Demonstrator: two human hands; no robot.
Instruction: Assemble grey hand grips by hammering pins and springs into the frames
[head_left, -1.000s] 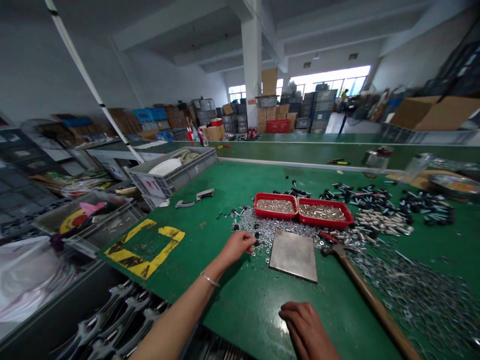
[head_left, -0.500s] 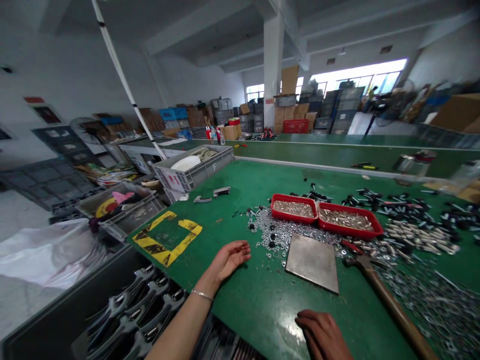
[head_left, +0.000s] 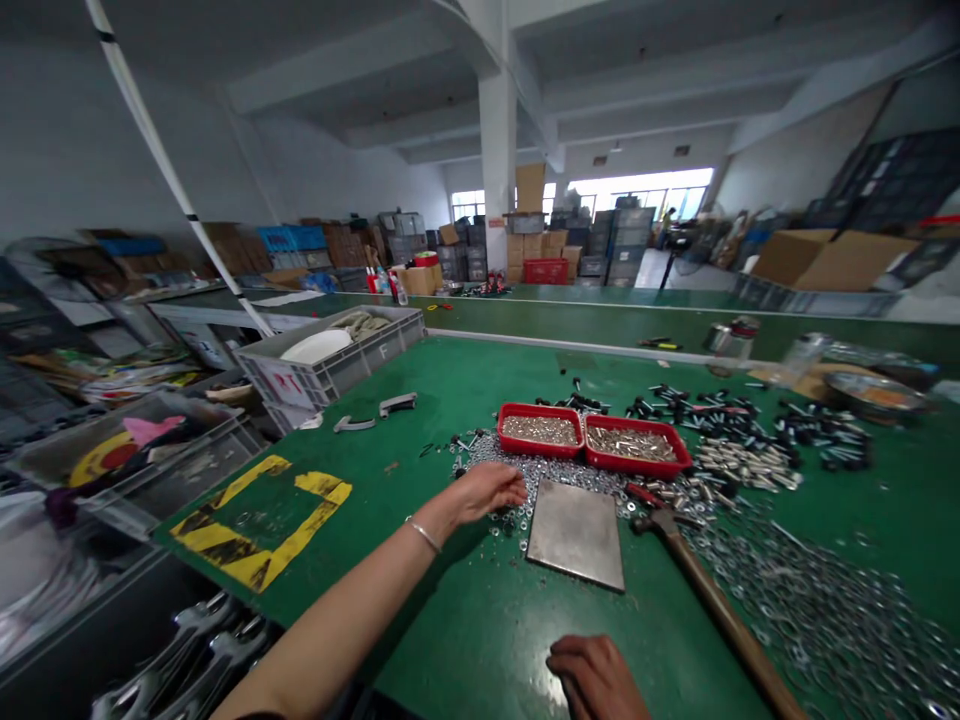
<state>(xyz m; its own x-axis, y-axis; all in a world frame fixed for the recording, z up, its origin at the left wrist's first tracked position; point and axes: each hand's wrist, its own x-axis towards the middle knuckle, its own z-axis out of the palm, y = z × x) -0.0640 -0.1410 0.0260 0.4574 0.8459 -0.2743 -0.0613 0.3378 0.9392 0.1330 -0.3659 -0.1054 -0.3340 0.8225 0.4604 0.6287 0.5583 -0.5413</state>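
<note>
My left hand [head_left: 491, 490] is over the near-left edge of the pile of small washers [head_left: 480, 455], just left of the metal plate [head_left: 576, 535]. Its fingers are curled and close together; whether anything is between them is too small to tell. My right hand [head_left: 600, 675] rests low on the green table, nearer to me than the plate, with fingers bent and their tips partly hidden. Behind the plate stand two red trays [head_left: 541, 448] of small metal parts. A hammer [head_left: 697, 580] lies right of the plate.
Black-headed bolts [head_left: 720, 415] and silver pins [head_left: 742, 465] lie at the right, with many loose metal pieces [head_left: 832, 610] nearer me. Two grey handles [head_left: 397, 403] lie left. A grey crate [head_left: 337, 360] stands at the back left, beyond yellow-black tape [head_left: 259, 550].
My left hand has moved forward and right, from bare table to the washers beside the plate, and its fingers have drawn together. The camera view has turned right. My right hand stays near the table's front.
</note>
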